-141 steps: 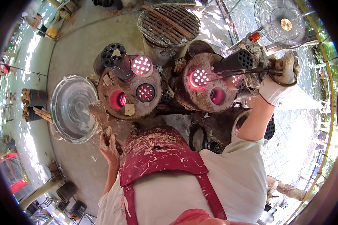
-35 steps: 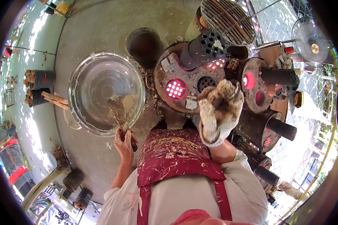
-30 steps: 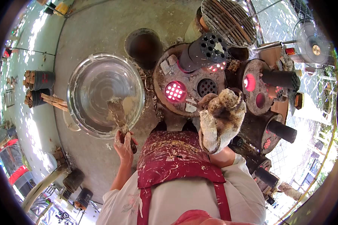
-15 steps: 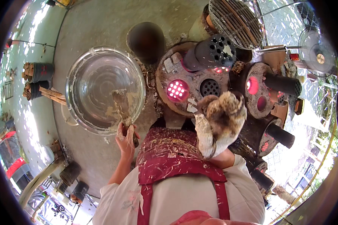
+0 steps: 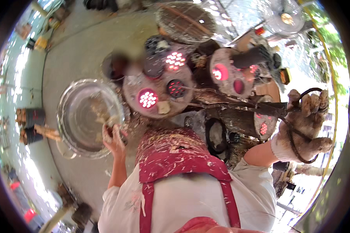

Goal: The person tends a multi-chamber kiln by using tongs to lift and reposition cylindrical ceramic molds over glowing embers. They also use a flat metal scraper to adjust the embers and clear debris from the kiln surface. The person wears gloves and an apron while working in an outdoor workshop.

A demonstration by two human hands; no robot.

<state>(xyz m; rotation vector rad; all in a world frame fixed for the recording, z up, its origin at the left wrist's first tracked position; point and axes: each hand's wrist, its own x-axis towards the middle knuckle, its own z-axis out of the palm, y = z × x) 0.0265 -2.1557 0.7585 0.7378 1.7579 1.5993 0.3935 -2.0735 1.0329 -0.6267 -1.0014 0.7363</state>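
Right hand: in a thick cream-white, brown-scorched work glove [image 5: 289, 138], the hand [image 5: 304, 126] was spread, fingers at one loop and thumb at the other; whether they passed through the loops could not be told.

Long dark iron tongs [image 5: 270, 110]: they reached leftward from that hand, arms apart. Probably stiff, heavy toward the far end and hot there; the loops were the place to hold.

Dark round fuel block pierced with holes [image 5: 176, 88]: well to the left of the gloved hand, near the tong tips, red in some holes; contact was unclear. Likely hot, brittle and crumbly, best gripped evenly by its sides.

Round ash-grey stove top [image 5: 162, 93]: under the tips, up and right of the bare hand; it also held a bright pink glowing pierced block [image 5: 147, 99].

Left hand: bare and paste-smeared [image 5: 114, 140], its fingers closed around a handle.

Flat scraper crusted with pale paste [image 5: 111, 120]: just above that hand, blurred; probably light and rigid, with a slippery grip where wet.

Wide shiny round basin [image 5: 79, 128]: beside that hand, up and left.
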